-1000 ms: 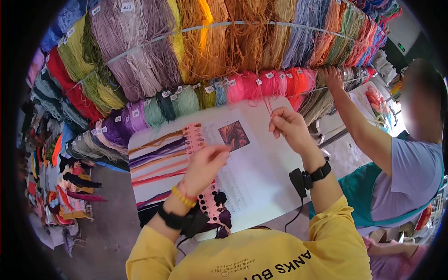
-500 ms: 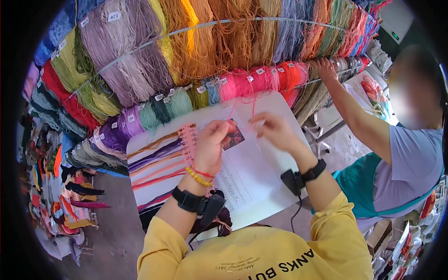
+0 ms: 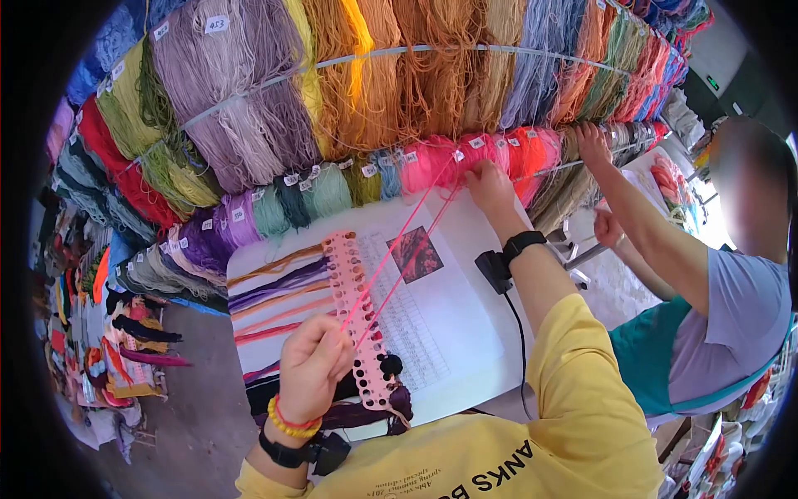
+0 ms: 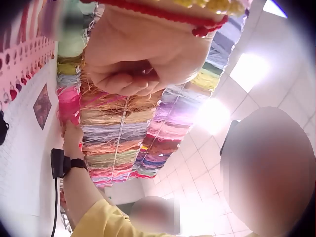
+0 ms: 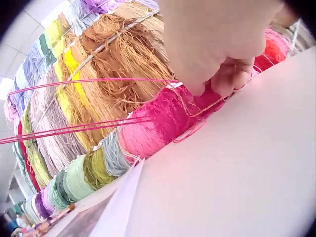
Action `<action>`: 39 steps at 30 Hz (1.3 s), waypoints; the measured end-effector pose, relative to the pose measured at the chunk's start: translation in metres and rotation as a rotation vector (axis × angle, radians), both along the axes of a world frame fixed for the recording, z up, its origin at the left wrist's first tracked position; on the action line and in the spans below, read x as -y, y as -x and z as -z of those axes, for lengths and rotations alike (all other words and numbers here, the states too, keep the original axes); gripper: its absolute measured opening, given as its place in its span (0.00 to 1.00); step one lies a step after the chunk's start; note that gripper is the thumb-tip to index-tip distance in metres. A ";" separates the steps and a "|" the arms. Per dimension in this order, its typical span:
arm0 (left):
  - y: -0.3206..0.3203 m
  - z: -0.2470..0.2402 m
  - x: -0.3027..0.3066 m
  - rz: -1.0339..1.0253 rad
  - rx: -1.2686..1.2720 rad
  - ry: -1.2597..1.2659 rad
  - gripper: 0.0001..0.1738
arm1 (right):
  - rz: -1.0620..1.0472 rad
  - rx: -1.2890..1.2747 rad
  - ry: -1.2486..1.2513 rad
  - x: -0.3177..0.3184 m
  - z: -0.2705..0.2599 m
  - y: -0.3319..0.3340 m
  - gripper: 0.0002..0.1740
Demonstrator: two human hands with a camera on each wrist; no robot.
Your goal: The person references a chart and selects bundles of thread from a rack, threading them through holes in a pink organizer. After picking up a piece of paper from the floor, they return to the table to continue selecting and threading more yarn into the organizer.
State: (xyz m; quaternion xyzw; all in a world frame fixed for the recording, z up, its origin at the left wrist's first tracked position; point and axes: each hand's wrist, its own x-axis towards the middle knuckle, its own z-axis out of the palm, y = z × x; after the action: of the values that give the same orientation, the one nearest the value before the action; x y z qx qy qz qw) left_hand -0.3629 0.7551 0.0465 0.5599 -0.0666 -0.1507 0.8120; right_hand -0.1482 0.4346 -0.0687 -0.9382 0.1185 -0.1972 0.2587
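Note:
Pink thread (image 3: 393, 248) stretches in taut strands from my left hand (image 3: 314, 363) up to the pink skeins (image 3: 432, 165) on the lower rack. My left hand grips its near end with curled fingers, above the pink punched card (image 3: 371, 378). At the skeins, my right hand (image 3: 492, 195) has its fingertips bent into the pink yarn. In the right wrist view, one taut strand (image 5: 98, 80) runs to the right hand's fingers (image 5: 232, 79), which pinch among the pink strands. The left wrist view shows the left hand's curled fingers (image 4: 126, 84) from the palm side.
Thread bundles (image 3: 98, 333) in brown, purple and pink lie left of the card on the white board (image 3: 490, 333). A printed sheet with a dark picture (image 3: 416, 254) is beside it. Large hanging skeins (image 3: 241, 91) fill the back. Another person (image 3: 740, 291) reaches in at right.
My hands were close together over the board. Now my left hand has drawn back toward me with the pink thread, and my right hand has moved forward to the pink skeins.

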 end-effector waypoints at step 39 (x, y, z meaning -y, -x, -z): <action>0.005 0.033 -0.015 -0.018 -0.126 -0.017 0.10 | -0.187 0.117 -1.048 0.011 -0.006 0.009 0.07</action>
State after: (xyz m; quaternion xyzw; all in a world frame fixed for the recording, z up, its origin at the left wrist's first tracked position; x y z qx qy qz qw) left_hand -0.3679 0.7703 0.0132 0.5568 -0.0091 -0.1789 0.8111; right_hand -0.1571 0.4241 -0.0628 -0.6772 0.1024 -0.1395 0.7152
